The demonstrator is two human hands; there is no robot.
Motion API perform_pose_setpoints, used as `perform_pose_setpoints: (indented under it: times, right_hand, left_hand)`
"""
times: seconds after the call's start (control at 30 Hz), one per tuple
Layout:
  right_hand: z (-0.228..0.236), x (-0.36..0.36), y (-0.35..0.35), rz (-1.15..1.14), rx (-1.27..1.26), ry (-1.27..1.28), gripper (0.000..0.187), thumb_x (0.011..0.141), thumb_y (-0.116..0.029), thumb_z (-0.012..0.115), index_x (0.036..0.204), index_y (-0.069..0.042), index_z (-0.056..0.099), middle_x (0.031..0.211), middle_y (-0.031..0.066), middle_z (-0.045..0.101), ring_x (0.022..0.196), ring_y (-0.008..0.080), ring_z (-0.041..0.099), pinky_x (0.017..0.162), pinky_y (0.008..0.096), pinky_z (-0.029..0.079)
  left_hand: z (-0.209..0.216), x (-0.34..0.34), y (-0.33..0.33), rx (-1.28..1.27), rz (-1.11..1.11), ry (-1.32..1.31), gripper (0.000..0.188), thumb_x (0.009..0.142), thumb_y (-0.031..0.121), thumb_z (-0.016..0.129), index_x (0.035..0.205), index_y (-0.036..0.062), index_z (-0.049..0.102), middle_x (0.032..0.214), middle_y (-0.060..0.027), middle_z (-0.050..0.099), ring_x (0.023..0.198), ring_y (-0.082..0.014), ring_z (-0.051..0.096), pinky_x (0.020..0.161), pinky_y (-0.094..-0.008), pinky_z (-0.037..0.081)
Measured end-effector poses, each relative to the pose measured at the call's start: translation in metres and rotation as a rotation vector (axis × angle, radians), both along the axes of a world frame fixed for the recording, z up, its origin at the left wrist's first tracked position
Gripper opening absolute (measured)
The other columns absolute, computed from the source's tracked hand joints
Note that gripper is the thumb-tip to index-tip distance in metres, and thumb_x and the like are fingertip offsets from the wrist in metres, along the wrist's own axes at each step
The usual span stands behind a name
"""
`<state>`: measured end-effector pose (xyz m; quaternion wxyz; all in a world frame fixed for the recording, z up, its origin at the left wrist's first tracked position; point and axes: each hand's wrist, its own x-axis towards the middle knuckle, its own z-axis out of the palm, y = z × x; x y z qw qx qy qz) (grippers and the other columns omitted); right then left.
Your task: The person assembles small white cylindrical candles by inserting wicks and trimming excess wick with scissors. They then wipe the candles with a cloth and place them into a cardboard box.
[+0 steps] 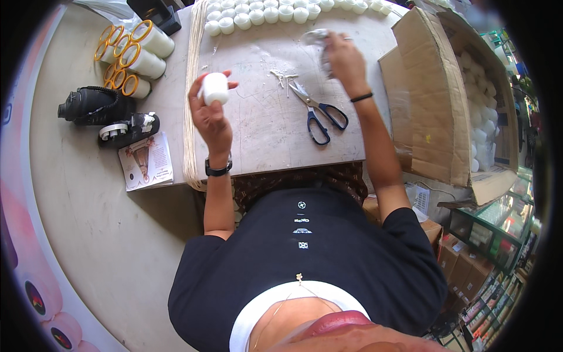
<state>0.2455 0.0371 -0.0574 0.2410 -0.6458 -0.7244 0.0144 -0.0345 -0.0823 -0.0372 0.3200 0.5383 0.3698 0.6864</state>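
My left hand [211,126] is closed around a white cylindrical candle [216,89], held up over the left part of the table. At the far right of the tabletop, my right hand [347,63] grips a crumpled whitish cloth [315,37], partly smeared by motion; it could be thin plastic. Between the hands lie scissors [311,101] with dark blue handles, blades partly spread. Short white wick trimmings [284,76] are scattered by their tips. Rows of similar white candles [257,19] stand along the table's far side.
A long bundle of cream wick strings [192,76] runs down the table's left edge. Left of it are gold-rimmed white rolls [146,61], a black bottle [97,105] and a leaflet [146,161]. An open cardboard box [425,100] of white candles stands right.
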Motion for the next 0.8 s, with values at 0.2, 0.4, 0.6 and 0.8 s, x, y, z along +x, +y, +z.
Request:
perform_pose_setpoints:
  times: [0.2, 0.4, 0.6, 0.8]
  right_hand:
    - [-0.056, 0.043, 0.023, -0.234, -0.043, -0.249, 0.030, 0.103, -0.029, 0.046, 0.126, -0.016, 0.060, 0.116, 0.0140, 0.065, 0.082, 0.0369, 0.071, 0.066, 0.0470, 0.059]
    - [-0.046, -0.060, 0.006, 0.237, -0.172, -0.190, 0.035, 0.104, -0.022, 0.044, 0.138, -0.019, 0.054, 0.119, 0.0111, 0.068, 0.076, 0.0262, 0.072, 0.056, 0.0377, 0.058]
    - [-0.024, -0.068, 0.003, 0.433, 0.049, 0.059, 0.034, 0.100, -0.020, 0.049, 0.133, -0.019, 0.056, 0.109, 0.0132, 0.066, 0.073, 0.0340, 0.071, 0.059, 0.0455, 0.058]
    - [-0.062, 0.013, 0.050, 0.111, 0.007, -0.060, 0.033, 0.102, -0.031, 0.047, 0.131, -0.021, 0.060, 0.118, 0.0126, 0.066, 0.082, 0.0375, 0.071, 0.069, 0.0499, 0.058]
  left_hand:
    - [-0.003, -0.038, -0.015, 0.027, 0.219, 0.048, 0.051, 0.103, 0.034, 0.044, 0.136, -0.0051, 0.041, 0.131, -0.0195, 0.052, 0.110, -0.0314, 0.064, 0.094, -0.0413, 0.056]
    - [-0.003, -0.027, -0.018, 0.019, 0.235, 0.030, 0.050, 0.103, 0.033, 0.046, 0.132, -0.0076, 0.045, 0.132, -0.0176, 0.050, 0.109, -0.0322, 0.064, 0.091, -0.0414, 0.057]
    - [-0.001, -0.014, -0.020, 0.016, 0.193, -0.020, 0.055, 0.099, 0.035, 0.054, 0.138, -0.0018, 0.039, 0.119, -0.0259, 0.064, 0.092, -0.0229, 0.067, 0.090, -0.0354, 0.054]
    - [0.006, -0.031, -0.038, 0.013, 0.296, -0.013, 0.058, 0.098, 0.039, 0.055, 0.137, -0.0015, 0.040, 0.119, -0.0259, 0.064, 0.091, -0.0214, 0.067, 0.090, -0.0353, 0.053]
